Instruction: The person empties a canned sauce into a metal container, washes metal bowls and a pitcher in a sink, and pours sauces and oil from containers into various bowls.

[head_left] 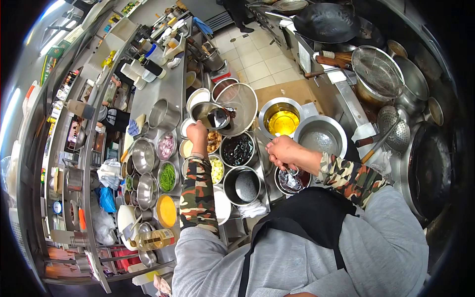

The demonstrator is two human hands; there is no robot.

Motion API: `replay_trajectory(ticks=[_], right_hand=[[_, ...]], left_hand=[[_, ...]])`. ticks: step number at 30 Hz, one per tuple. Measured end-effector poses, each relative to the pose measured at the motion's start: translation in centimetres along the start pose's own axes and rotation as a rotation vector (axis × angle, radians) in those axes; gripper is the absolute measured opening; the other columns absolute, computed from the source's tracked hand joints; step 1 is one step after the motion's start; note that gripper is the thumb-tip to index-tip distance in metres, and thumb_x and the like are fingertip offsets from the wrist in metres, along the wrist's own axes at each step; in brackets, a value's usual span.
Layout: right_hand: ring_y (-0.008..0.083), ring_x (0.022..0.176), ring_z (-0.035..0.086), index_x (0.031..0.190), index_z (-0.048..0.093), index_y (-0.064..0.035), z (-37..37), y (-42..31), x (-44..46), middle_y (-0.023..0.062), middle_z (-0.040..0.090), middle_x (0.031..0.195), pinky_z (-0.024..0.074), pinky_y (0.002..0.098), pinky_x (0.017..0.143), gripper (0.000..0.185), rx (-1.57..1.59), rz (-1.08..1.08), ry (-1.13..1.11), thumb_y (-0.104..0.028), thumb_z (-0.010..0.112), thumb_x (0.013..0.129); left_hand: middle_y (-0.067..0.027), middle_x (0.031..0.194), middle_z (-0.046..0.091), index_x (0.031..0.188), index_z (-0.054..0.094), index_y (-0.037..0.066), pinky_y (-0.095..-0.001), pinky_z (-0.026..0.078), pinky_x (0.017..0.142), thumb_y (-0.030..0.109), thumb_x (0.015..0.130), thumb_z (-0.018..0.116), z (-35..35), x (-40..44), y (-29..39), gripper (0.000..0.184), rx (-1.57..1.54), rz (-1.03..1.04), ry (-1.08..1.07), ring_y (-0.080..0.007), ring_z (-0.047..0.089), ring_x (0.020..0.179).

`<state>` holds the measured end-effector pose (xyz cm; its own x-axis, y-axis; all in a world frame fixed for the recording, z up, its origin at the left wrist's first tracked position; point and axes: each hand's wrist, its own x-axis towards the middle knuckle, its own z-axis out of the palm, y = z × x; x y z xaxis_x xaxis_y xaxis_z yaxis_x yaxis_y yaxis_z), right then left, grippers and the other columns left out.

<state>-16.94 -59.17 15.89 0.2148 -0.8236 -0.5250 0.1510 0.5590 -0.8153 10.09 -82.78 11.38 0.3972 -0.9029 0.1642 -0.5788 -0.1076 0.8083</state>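
My left hand (pixel 196 132) grips the near rim of a steel bowl (pixel 201 112) with dark liquid in it. The bowl is tilted against a round mesh strainer (pixel 246 101), where a dark patch shows. My right hand (pixel 283 151) is closed over a pot of dark red liquid (pixel 293 181); what it holds is too small to name. Just beyond it stands a pot of yellow oil (pixel 283 123), beside a pot of clear liquid (pixel 321 138). Below the strainer sits a pot of black, glossy food (pixel 237 150).
Bowls of chopped onion (pixel 166 146), green pieces (pixel 167 177) and yellow liquid (pixel 167 211) stand at the left. Woks (pixel 326 22), a mesh skimmer (pixel 378 72) and a perforated ladle (pixel 394 129) are at the right. Another person's legs (pixel 237 15) show at the top.
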Motion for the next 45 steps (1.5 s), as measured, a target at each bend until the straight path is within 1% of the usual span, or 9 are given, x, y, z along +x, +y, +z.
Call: replay_trajectory(ticks=[2, 4, 5, 10, 13, 17, 19, 38, 45], right_hand=[[0.0123, 0.04, 0.046, 0.089, 0.042, -0.0098, 0.1, 0.0, 0.2, 0.0048, 0.052, 0.063, 0.0405, 0.0298, 0.031, 0.008, -0.016, 0.004, 0.013, -0.015, 0.047, 0.092], [0.0123, 0.04, 0.046, 0.089, 0.042, -0.0103, 0.0, 0.0, 0.4, 0.0045, 0.052, 0.063, 0.0403, 0.0303, 0.031, 0.008, -0.008, 0.026, 0.014, -0.015, 0.047, 0.092], [0.0123, 0.04, 0.046, 0.089, 0.042, -0.0103, 0.0, -0.1, 0.3, 0.0045, 0.052, 0.063, 0.0403, 0.0303, 0.031, 0.008, -0.01, 0.026, 0.016, -0.015, 0.047, 0.092], [0.0119, 0.041, 0.046, 0.089, 0.041, -0.0111, 0.1, 0.0, 0.3, 0.004, 0.051, 0.063, 0.0404, 0.03, 0.031, 0.008, 0.006, 0.024, -0.001, -0.016, 0.047, 0.093], [0.0117, 0.041, 0.046, 0.089, 0.04, -0.0112, 0.0, 0.0, 0.3, 0.0039, 0.051, 0.063, 0.0402, 0.03, 0.031, 0.008, -0.007, 0.027, 0.001, -0.015, 0.047, 0.093], [0.0115, 0.041, 0.046, 0.089, 0.04, -0.0114, 0.2, 0.2, 0.3, 0.0036, 0.051, 0.063, 0.0399, 0.03, 0.031, 0.009, -0.011, 0.017, 0.002, -0.016, 0.046, 0.093], [0.0113, 0.041, 0.046, 0.089, 0.04, -0.0116, 0.2, 0.1, 0.3, 0.0033, 0.052, 0.063, 0.0396, 0.0295, 0.031, 0.008, -0.007, 0.027, 0.003, -0.017, 0.046, 0.093], [0.0134, 0.04, 0.047, 0.087, 0.041, -0.0119, 0.1, 0.3, 0.4, 0.0048, 0.051, 0.063, 0.0395, 0.0303, 0.03, 0.01, -0.01, 0.016, 0.014, -0.017, 0.047, 0.093], [0.0127, 0.039, 0.045, 0.088, 0.041, -0.0115, 0.0, 0.6, 0.8, 0.0051, 0.051, 0.062, 0.0389, 0.0302, 0.03, 0.007, 0.011, 0.018, 0.004, -0.015, 0.046, 0.092]], left_hand=[[-0.0257, 0.073, 0.064, 0.073, 0.062, -0.01, -0.0435, 0.046, 0.07, 0.024, 0.081, 0.059, 0.0, 0.0, -0.1, 0.035, -0.006, 0.017, -0.001, -0.0387, 0.062, 0.07], [-0.0188, 0.072, 0.064, 0.082, 0.063, -0.012, -0.0384, 0.049, 0.053, 0.017, 0.082, 0.06, -0.8, -1.2, 1.4, 0.029, 0.252, 0.149, 0.015, -0.0257, 0.063, 0.059], [-0.0188, 0.072, 0.064, 0.082, 0.063, -0.012, -0.0384, 0.049, 0.053, 0.017, 0.082, 0.06, -0.8, -1.3, 1.5, 0.029, 0.25, 0.148, 0.015, -0.0257, 0.063, 0.059], [-0.0182, 0.072, 0.065, 0.079, 0.065, -0.009, -0.0417, 0.047, 0.064, 0.021, 0.081, 0.061, 0.6, -0.3, 0.3, 0.03, 0.138, 0.009, -0.015, -0.0296, 0.064, 0.066], [-0.0194, 0.074, 0.066, 0.08, 0.065, -0.007, -0.0429, 0.046, 0.07, 0.023, 0.081, 0.062, 0.5, -1.2, 1.2, 0.031, 0.198, 0.029, -0.02, -0.0324, 0.064, 0.071], [-0.0218, 0.075, 0.065, 0.079, 0.064, -0.007, -0.0433, 0.046, 0.071, 0.024, 0.081, 0.062, -0.2, -2.7, 2.7, 0.032, 0.259, 0.107, -0.034, -0.0348, 0.063, 0.071], [-0.0258, 0.077, 0.064, 0.077, 0.064, -0.007, -0.0452, 0.046, 0.073, 0.024, 0.083, 0.057, -0.2, -3.1, 3.2, 0.032, 0.245, 0.136, -0.023, -0.0408, 0.062, 0.075], [-0.0256, 0.082, 0.063, 0.081, 0.062, -0.004, -0.047, 0.046, 0.074, 0.028, 0.084, 0.055, 0.2, -3.7, 4.2, 0.032, 0.285, 0.253, -0.049, -0.0433, 0.06, 0.081], [-0.0266, 0.079, 0.062, 0.078, 0.061, -0.003, -0.0486, 0.046, 0.072, 0.027, 0.085, 0.056, 0.2, -4.8, 5.3, 0.031, 0.323, 0.43, -0.052, -0.0439, 0.06, 0.079]])
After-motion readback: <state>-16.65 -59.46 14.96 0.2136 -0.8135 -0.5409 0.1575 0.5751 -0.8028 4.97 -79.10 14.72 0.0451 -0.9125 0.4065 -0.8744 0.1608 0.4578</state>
